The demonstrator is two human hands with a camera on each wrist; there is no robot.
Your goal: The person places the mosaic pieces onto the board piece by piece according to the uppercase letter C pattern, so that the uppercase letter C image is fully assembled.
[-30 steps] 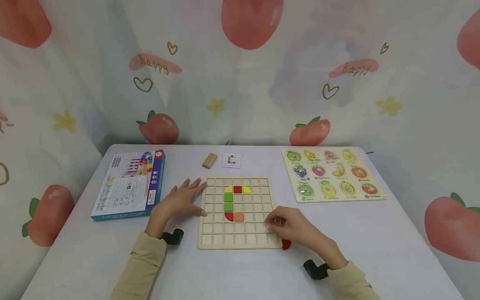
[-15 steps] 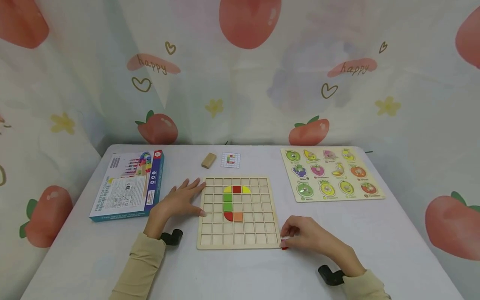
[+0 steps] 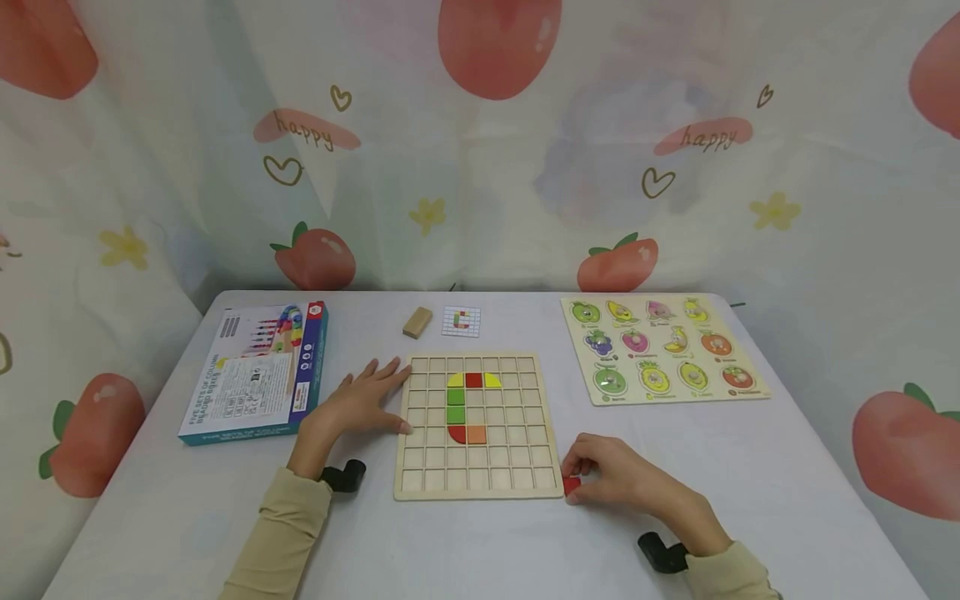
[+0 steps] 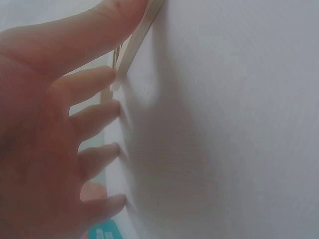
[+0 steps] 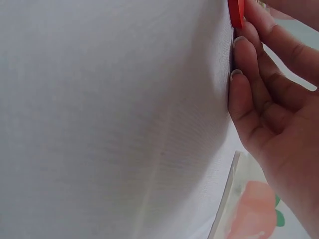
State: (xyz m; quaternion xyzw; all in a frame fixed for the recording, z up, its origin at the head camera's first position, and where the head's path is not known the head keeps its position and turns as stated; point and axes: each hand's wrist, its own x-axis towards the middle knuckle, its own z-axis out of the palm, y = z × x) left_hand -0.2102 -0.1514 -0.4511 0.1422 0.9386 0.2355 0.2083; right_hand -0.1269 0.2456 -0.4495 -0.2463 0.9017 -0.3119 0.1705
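A square wooden grid board [image 3: 480, 493] lies flat, with yellow, red, green and orange tiles set in several of its cells. Along its left edge rests my left hand [image 3: 358, 403], fingers spread and thumb touching the frame; the left wrist view shows those fingers [image 4: 97, 115] with their tips on the cloth. Just off the board's lower right corner, my right hand [image 3: 617, 472] pinches a small red tile [image 3: 572, 486] between thumb and forefinger. The right wrist view catches this tile [image 5: 237, 12] at the top, the other fingers curled against the cloth.
Behind the board are a pattern card [image 3: 461, 321] and a small wooden block [image 3: 417, 322]. A boxed toy [image 3: 255, 371] lies at the left, a fruit puzzle board [image 3: 663, 350] at the back right. A printed curtain [image 3: 480, 192] hangs behind the table.
My right hand has moved from the board's right edge down to the red tile beside the corner and now pinches it. My left hand stays where it was.
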